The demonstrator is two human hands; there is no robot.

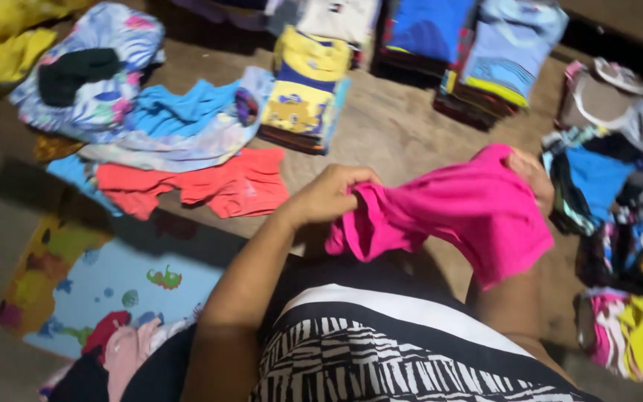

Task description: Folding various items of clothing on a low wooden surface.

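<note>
Black-and-white patterned skirt [381, 350] nearest lens. Left hand [329, 195] and right hand [533, 175] each pinched closed on bright pink garment [463, 212], held mid-air above brown blanket [396, 126]. Risk: bunched left edge could slip, dropping cloth onto orange shorts [210, 186]

Both forearms are bare from elbow to wrist, with no sleeve, watch or ring showing on the left hand [327, 195] or the right hand [531, 177]. Below the hands, the person wears a garment [381, 350] with broad black and white bands on top and a black-and-white zebra-like pattern beneath them.
</note>
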